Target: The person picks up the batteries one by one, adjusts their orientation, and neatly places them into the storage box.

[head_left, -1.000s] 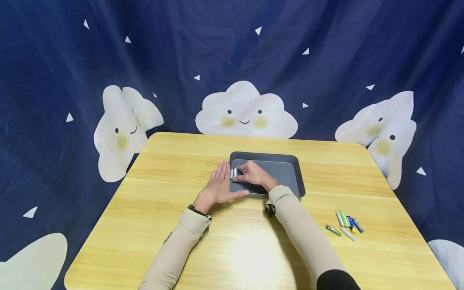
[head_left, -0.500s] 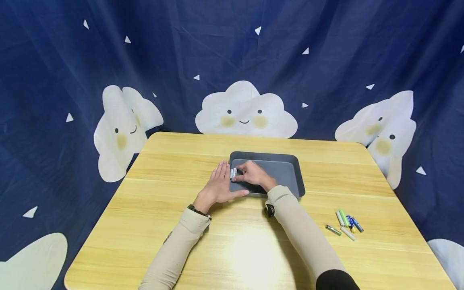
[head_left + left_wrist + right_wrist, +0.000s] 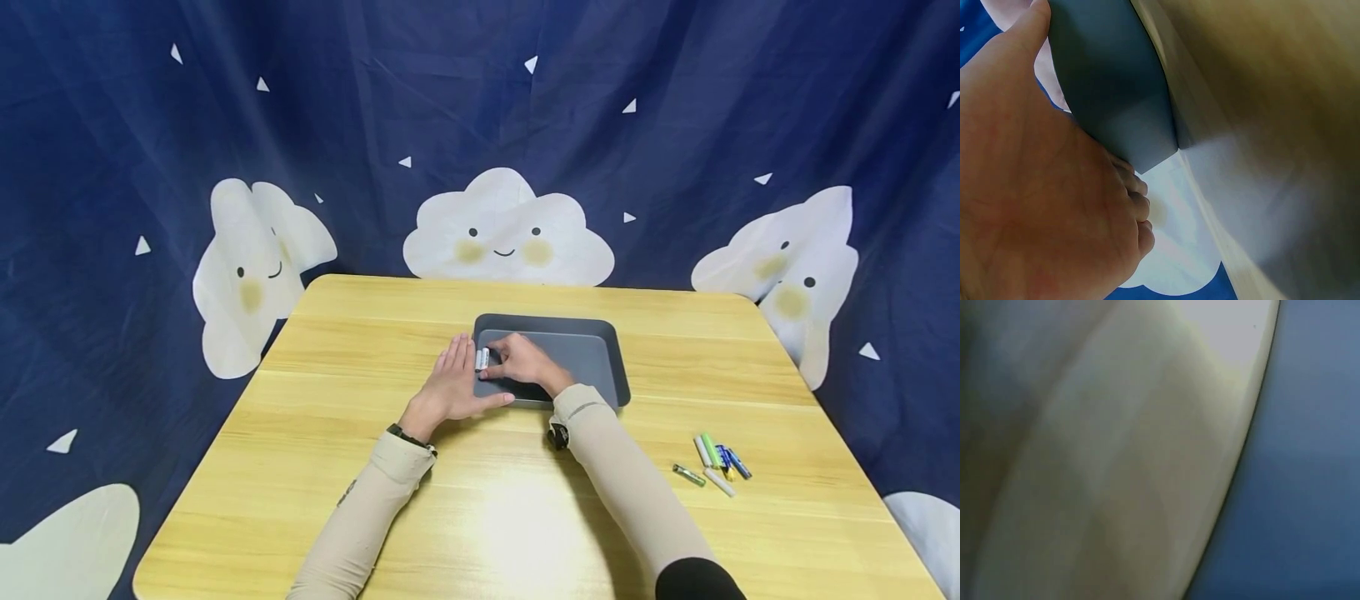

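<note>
White cylinders [image 3: 485, 359], slim and battery-like: two seen, lying side by side within the left end of the tray. Tray [image 3: 573, 354]: one, dark grey, rectangular, shallow, with rounded corners. Loose group on the wooden table [image 3: 300, 442], well to the right: one bright green cylinder [image 3: 711, 451], two white pieces [image 3: 720, 482], one dark piece with a green end [image 3: 688, 475], and blue pieces [image 3: 740, 464], exact number unclear. Right hand [image 3: 527, 360]: thumb and finger pinched the nearer white cylinder by its ends. Left hand [image 3: 453, 390]: fingers straight, thumb spread, laid against the tray's left end.
</note>
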`<action>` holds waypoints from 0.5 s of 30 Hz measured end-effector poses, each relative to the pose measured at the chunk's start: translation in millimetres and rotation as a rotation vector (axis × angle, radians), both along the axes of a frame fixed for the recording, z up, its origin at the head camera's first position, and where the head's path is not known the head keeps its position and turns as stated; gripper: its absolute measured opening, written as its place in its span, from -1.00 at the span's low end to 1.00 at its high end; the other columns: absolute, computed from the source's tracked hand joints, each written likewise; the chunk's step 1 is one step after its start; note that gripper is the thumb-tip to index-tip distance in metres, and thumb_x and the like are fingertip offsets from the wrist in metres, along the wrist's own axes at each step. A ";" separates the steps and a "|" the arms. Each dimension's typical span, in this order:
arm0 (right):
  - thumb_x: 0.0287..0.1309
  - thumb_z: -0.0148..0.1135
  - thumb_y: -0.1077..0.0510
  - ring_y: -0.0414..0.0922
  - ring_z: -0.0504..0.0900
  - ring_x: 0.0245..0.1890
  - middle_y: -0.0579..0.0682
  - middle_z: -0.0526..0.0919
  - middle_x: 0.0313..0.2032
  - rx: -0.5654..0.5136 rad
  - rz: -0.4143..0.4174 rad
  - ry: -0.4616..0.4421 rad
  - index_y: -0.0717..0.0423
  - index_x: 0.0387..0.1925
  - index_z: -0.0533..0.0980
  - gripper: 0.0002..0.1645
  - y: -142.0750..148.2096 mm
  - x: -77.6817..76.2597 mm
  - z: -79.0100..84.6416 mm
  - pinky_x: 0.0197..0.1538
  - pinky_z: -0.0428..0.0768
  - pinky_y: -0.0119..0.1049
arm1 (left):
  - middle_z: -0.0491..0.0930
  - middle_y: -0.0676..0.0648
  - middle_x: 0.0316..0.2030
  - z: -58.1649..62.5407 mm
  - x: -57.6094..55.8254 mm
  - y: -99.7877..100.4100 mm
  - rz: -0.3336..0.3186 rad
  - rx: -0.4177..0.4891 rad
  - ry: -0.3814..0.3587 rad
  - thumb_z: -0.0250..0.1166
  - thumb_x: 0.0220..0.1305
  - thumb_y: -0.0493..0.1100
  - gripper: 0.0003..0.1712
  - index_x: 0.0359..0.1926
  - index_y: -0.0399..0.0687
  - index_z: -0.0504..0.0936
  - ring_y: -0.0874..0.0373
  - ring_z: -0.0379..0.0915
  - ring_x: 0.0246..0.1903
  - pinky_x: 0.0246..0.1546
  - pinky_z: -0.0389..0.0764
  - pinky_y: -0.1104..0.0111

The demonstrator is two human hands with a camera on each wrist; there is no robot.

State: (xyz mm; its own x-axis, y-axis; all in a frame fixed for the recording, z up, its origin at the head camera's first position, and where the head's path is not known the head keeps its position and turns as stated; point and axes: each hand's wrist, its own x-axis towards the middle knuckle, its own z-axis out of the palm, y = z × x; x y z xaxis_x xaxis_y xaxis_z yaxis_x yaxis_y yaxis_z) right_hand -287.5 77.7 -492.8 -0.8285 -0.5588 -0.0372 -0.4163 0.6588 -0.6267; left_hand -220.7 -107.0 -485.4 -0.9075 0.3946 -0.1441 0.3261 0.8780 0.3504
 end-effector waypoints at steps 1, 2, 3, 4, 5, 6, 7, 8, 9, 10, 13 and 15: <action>0.16 0.54 -0.05 -0.31 0.30 -0.71 -0.21 0.38 -0.74 -0.005 0.000 -0.003 0.25 0.17 0.63 -0.35 0.0 -0.2 0.1 -0.49 0.33 -0.45 | -0.39 -0.34 0.66 0.0 0.1 -0.4 -0.001 0.004 0.002 0.04 0.21 0.69 0.48 0.63 -0.38 -0.26 -0.18 -0.48 0.68 0.68 -0.19 -0.03; 0.15 0.54 -0.04 -0.31 0.29 -0.71 -0.21 0.37 -0.75 -0.015 0.000 -0.011 0.29 0.21 0.61 -0.31 0.2 0.0 0.2 -0.50 0.33 -0.46 | -0.38 -0.35 0.65 1.8 1.3 -0.6 -0.001 0.008 0.001 0.04 0.20 0.70 0.49 0.62 -0.39 -0.25 -0.19 -0.47 0.68 0.68 -0.18 -0.03; 0.15 0.54 -0.03 -0.31 0.28 -0.72 -0.21 0.36 -0.75 -0.022 0.000 -0.015 0.31 0.21 0.60 -0.30 0.3 0.1 0.2 -0.51 0.31 -0.46 | -0.39 -0.35 0.65 1.4 1.2 -0.8 -0.001 0.009 -0.001 0.02 0.19 0.72 0.51 0.62 -0.39 -0.25 -0.18 -0.48 0.68 0.68 -0.19 -0.03; 0.15 0.54 -0.01 -0.32 0.26 -0.73 -0.22 0.34 -0.76 -0.031 -0.001 -0.021 0.35 0.22 0.58 -0.28 0.7 0.0 0.5 -0.52 0.30 -0.47 | -0.40 -0.35 0.65 1.2 1.4 -0.9 -0.003 0.005 0.001 0.00 0.18 0.73 0.51 0.62 -0.39 -0.25 -0.18 -0.48 0.68 0.68 -0.20 -0.03; 0.16 0.54 0.00 -0.33 0.25 -0.74 -0.22 0.33 -0.77 -0.036 -0.001 -0.023 0.37 0.23 0.57 -0.27 1.1 0.0 0.8 -0.54 0.29 -0.47 | -0.41 -0.35 0.65 0.7 1.2 -0.9 -0.004 -0.002 0.001 -0.01 0.18 0.74 0.52 0.62 -0.39 -0.26 -0.18 -0.48 0.68 0.68 -0.20 -0.02; 0.16 0.53 0.00 -0.33 0.23 -0.76 -0.23 0.31 -0.78 -0.041 -0.004 -0.026 0.40 0.24 0.55 -0.25 1.9 0.2 1.8 -0.55 0.27 -0.48 | -0.40 -0.35 0.65 1.3 1.6 -1.0 -0.003 -0.005 0.002 -0.01 0.18 0.74 0.52 0.62 -0.39 -0.26 -0.18 -0.48 0.68 0.68 -0.20 -0.02; 0.17 0.53 0.01 -0.33 0.21 -0.77 -0.23 0.30 -0.79 -0.043 -0.005 -0.028 0.42 0.25 0.54 -0.24 2.7 0.5 2.8 -0.57 0.25 -0.47 | -0.39 -0.35 0.65 1.7 1.8 -0.9 -0.002 -0.006 0.003 -0.01 0.18 0.74 0.52 0.62 -0.39 -0.25 -0.18 -0.47 0.68 0.68 -0.19 -0.02; 0.18 0.52 0.02 -0.34 0.21 -0.78 -0.23 0.30 -0.80 -0.049 -0.010 -0.033 0.44 0.27 0.51 -0.22 3.7 0.9 4.5 -0.58 0.25 -0.48 | -0.40 -0.34 0.65 2.0 1.9 -0.6 -0.001 -0.009 0.001 0.00 0.18 0.73 0.51 0.63 -0.39 -0.25 -0.18 -0.47 0.68 0.68 -0.19 -0.02; 0.18 0.52 0.03 -0.34 0.22 -0.78 -0.23 0.31 -0.80 -0.054 -0.016 -0.036 0.46 0.28 0.50 -0.21 4.9 1.5 6.3 -0.58 0.26 -0.48 | -0.40 -0.34 0.66 2.4 2.0 -0.3 0.000 -0.016 0.000 0.01 0.19 0.72 0.50 0.63 -0.38 -0.26 -0.17 -0.48 0.68 0.68 -0.20 -0.01; 0.18 0.51 0.05 -0.33 0.22 -0.79 -0.23 0.32 -0.81 -0.063 -0.025 -0.034 0.47 0.30 0.47 -0.20 6.3 2.1 8.2 -0.59 0.27 -0.47 | -0.40 -0.34 0.66 3.0 2.1 0.0 0.001 -0.018 0.001 0.02 0.20 0.71 0.50 0.63 -0.38 -0.26 -0.17 -0.47 0.68 0.68 -0.19 -0.01; 0.21 0.49 0.08 -0.31 0.21 -0.79 -0.21 0.33 -0.81 -0.078 -0.046 -0.022 0.46 0.31 0.47 -0.23 11.3 4.4 13.6 -0.59 0.27 -0.44 | -0.38 -0.33 0.66 4.3 2.2 0.5 0.007 -0.012 0.000 0.07 0.20 0.68 0.48 0.63 -0.37 -0.25 -0.18 -0.46 0.68 0.68 -0.16 -0.02; 0.23 0.48 0.09 -0.30 0.21 -0.78 -0.20 0.32 -0.80 -0.086 -0.063 -0.011 0.42 0.32 0.48 -0.26 14.8 6.1 16.7 -0.57 0.27 -0.44 | -0.37 -0.34 0.66 5.0 2.4 0.7 0.009 -0.014 0.002 0.07 0.21 0.67 0.48 0.63 -0.37 -0.26 -0.18 -0.45 0.68 0.68 -0.15 -0.02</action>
State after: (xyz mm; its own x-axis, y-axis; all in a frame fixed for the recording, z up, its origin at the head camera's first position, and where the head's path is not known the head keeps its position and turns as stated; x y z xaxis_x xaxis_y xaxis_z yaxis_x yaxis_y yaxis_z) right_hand -281.4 92.5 -476.2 -0.8617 -0.5074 -0.0006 -0.3686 0.6268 -0.6865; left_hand -218.3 -106.3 -480.4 -0.9112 0.3844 -0.1478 0.3188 0.8855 0.3379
